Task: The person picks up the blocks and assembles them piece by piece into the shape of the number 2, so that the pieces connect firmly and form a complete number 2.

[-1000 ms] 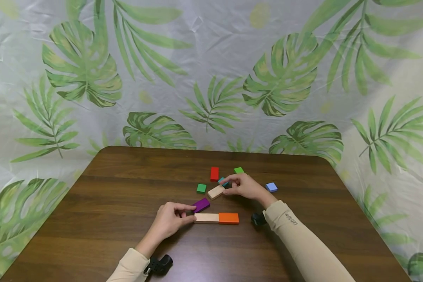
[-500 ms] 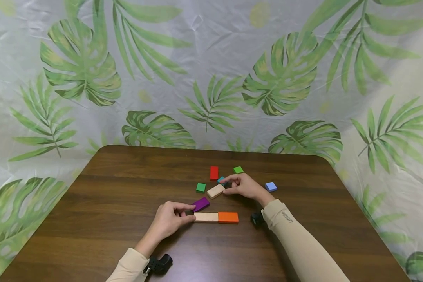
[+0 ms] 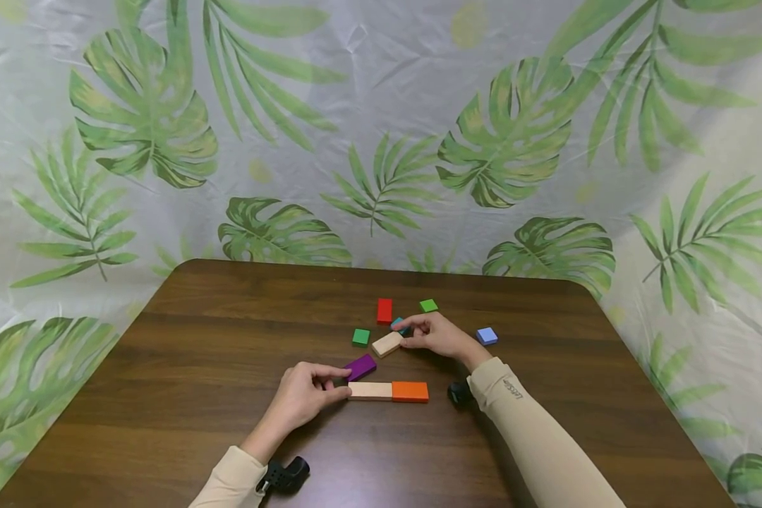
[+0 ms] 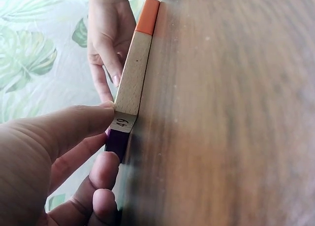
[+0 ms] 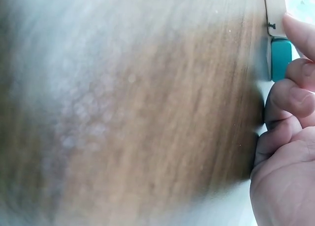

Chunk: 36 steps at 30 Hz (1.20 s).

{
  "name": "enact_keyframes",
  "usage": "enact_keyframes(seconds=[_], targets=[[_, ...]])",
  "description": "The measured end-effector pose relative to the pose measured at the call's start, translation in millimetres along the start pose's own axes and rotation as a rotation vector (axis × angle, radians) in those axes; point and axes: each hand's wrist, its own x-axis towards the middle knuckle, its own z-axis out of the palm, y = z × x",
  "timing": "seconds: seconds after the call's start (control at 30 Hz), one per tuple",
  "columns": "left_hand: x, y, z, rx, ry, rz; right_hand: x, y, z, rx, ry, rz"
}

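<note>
In the head view my left hand (image 3: 301,395) has its thumb at the left end of a plain wooden block (image 3: 370,391), and its index finger reaches the purple block (image 3: 360,367). An orange block (image 3: 410,392) lies end to end with that plain one. The left wrist view shows "49" marked on the plain block's end. Farther back, my right hand (image 3: 438,335) has its thumb at the right end of a second plain wooden block (image 3: 386,344). Its index finger extends over the teal block (image 5: 282,59), partly hidden in the head view; its other fingers are bent.
Behind the hands lie a red block (image 3: 384,311), a light green block (image 3: 428,305) and a darker green block (image 3: 360,337). A light blue block (image 3: 487,336) sits right of the right hand. The brown wooden table (image 3: 165,395) ends before a leaf-patterned cloth (image 3: 381,85).
The whole head view shifts very slightly, and the right forearm moves a little to the left. Both hands keep their places at the blocks, which stay as they were.
</note>
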Motion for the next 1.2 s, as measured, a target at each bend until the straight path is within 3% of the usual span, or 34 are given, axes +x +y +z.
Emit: enact_keyframes(seconds=[0.3, 1.2], targets=[[0.6, -1.2, 0.1, 0.003, 0.006, 0.024, -0.5, 0.3, -1.6, 0.002, -0.018, 0.027], [1.3, 0.3, -0.9, 0.0, -0.012, -0.018, -3.1, -3.2, -1.6, 0.028, -0.084, 0.065]])
